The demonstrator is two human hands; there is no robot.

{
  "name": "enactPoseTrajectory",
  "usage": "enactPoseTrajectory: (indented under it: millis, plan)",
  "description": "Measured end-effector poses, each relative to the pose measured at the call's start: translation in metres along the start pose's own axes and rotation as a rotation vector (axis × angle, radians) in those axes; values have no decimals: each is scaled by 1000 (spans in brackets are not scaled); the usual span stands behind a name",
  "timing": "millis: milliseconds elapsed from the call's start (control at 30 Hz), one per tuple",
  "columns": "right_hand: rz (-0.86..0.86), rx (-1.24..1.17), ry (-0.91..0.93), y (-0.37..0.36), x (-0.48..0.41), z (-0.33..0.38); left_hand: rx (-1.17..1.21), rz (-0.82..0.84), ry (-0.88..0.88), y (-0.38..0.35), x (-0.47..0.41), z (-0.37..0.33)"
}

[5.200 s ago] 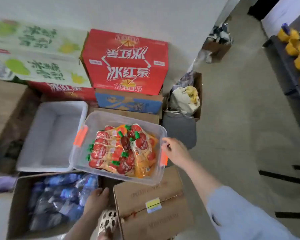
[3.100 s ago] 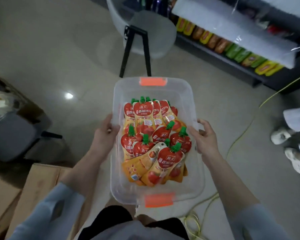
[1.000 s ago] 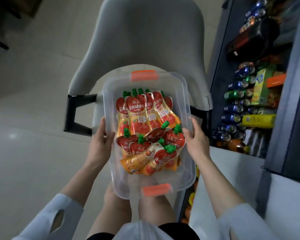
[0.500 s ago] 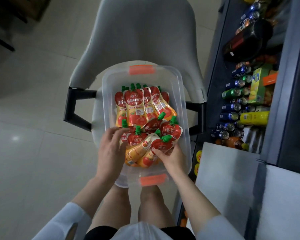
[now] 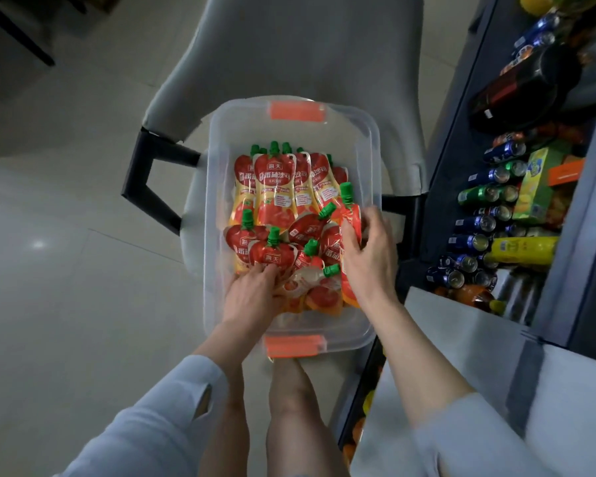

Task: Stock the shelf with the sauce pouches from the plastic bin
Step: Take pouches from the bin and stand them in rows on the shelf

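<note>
The right hand's [image 5: 367,256] grip is clenched on one sauce pouch [image 5: 351,215] at the plastic bin's [image 5: 217,208] right edge, cap pointing away. The shelf [image 5: 451,132] lies directly right, nearer this hand. The left hand's [image 5: 255,294] bent fingers rest on the other pouches [image 5: 276,201]; whether they grasp one I cannot tell. Cans [image 5: 475,223] crowd the shelf, and the chair's armrest [image 5: 405,208] stands between.

both arms reach forward and down
left hand [image 5: 255,297] palm down, fingertips hidden; right hand [image 5: 369,259] pinches a pouch [image 5: 351,215]
</note>
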State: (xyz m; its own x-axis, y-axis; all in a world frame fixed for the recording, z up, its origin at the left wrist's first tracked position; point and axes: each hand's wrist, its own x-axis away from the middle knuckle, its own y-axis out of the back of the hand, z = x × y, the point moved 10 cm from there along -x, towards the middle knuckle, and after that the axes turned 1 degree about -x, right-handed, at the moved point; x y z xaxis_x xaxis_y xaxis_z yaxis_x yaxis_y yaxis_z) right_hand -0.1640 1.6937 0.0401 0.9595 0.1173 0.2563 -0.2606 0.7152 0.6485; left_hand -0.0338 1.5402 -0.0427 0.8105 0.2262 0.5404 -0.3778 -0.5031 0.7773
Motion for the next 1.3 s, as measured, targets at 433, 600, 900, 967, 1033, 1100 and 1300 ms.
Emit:
enactPoseTrajectory:
  millis: [433,600,900,967,1033,1100,1300]
  plan:
    - [208,-583,-631,-32,17,-53,963,88,178,45,2,8]
    - [328,-690,-669,-38,26,-44,1208,290,180,49,5,-14]
    - [293,-702,-602,20,50,2,1404,451,223,90,43,-38]
    - [241,-734,-600,43,62,14,1392,457,202,105,50,-45]
    - [153,-755,-579,72,75,25,1367,523,151,119,59,-60]
    - [49,-759,-545,102,90,34,1311,561,106,133,67,-74]
    - [-283,-687,-441,190,143,60,1162,567,-201,190,97,-134]
